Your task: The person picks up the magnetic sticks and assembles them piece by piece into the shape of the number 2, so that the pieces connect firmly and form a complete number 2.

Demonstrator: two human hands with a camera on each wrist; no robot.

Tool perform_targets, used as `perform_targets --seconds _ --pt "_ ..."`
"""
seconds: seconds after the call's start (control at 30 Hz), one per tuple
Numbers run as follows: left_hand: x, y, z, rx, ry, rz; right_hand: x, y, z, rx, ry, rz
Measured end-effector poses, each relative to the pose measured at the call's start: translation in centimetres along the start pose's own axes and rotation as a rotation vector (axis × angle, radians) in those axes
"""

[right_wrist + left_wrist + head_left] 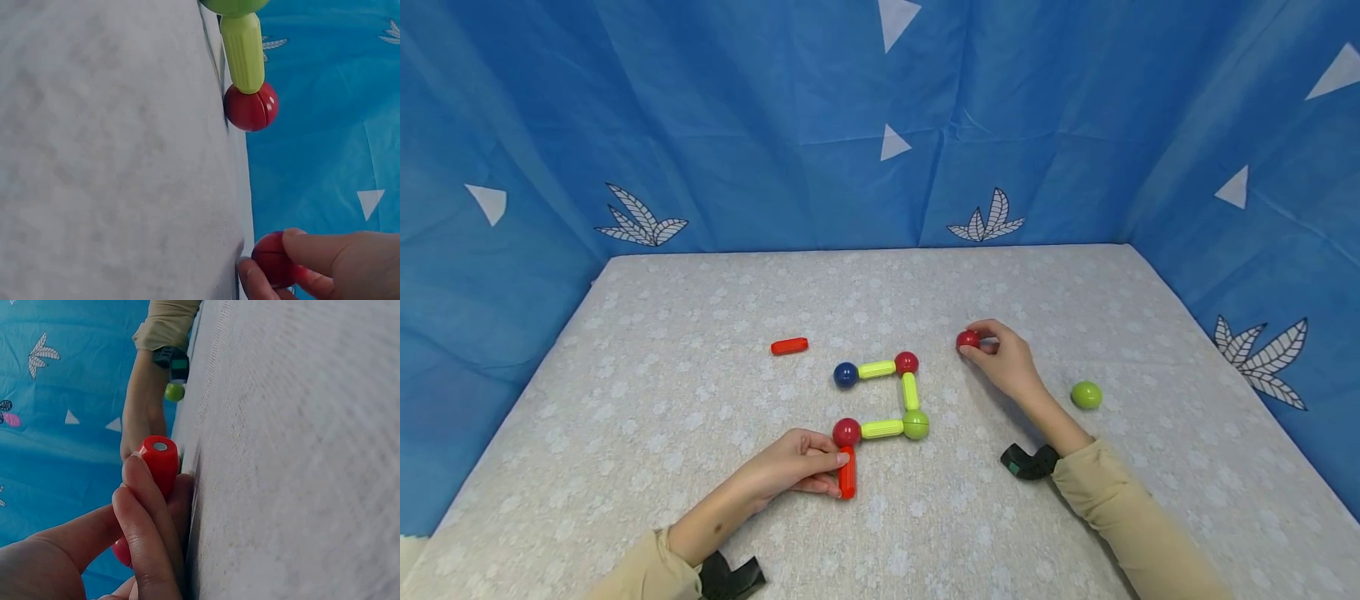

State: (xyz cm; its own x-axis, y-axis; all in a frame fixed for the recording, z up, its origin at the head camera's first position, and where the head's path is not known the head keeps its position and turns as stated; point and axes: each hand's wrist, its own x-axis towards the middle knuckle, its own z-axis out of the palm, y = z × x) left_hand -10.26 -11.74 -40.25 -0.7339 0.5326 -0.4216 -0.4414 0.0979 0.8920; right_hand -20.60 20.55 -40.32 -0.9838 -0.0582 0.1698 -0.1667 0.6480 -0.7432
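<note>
My left hand (801, 464) pinches a red rod (847, 475) whose far end meets a red ball (847, 432). In the left wrist view the rod's near end shows a round silvery magnet (160, 447). From that ball a chain runs on: a yellow-green rod (882, 428), a green ball (916, 424), another yellow-green rod (910, 391), a second red ball (907, 362), one more yellow-green rod (877, 369) and a dark blue ball (846, 375). To the right of the chain, my right hand (1009, 360) holds a separate red ball (273, 259) between thumb and fingers.
A loose red rod (789, 346) lies behind and left of the chain. On the right, beyond my right forearm, sits a loose green ball (1086, 395). A patterned pale cloth (700, 333) covers the table, with blue curtains (775, 125) around it.
</note>
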Motion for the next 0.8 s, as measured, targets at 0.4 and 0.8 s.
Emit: perform_targets --seconds 0.4,0.8 --pt "0.0 0.0 0.1 -0.006 0.005 0.003 -2.4 -2.4 -0.6 0.301 -0.081 0.010" --pt "0.1 0.0 0.1 -0.018 0.009 0.005 -7.3 -6.0 0.9 0.483 -0.281 -0.054"
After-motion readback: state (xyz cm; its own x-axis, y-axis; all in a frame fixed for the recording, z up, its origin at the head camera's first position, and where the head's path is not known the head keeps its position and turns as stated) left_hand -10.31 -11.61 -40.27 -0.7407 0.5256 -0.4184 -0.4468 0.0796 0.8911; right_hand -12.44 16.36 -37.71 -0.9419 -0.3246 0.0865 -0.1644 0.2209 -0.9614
